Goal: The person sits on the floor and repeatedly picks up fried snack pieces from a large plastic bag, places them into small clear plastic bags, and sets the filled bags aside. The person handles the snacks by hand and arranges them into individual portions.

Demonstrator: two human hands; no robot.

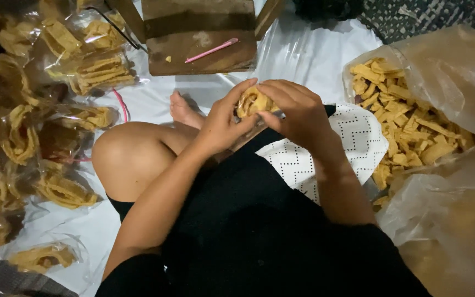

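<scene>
We see the left hand (221,126) and right hand (298,113) pinching a small chip packet (253,102), fingers curled. A big open chip bag (413,126) lies at three o'clock.

Small clear bags of yellow chips (56,187) piled left; big open bag (441,71) right (also clear).

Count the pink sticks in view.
2. One pink stick lies on the wooden stool at the top. Another pink stick lies on the white sheet beside the filled snack packets. Others may be hidden under packets.
</scene>
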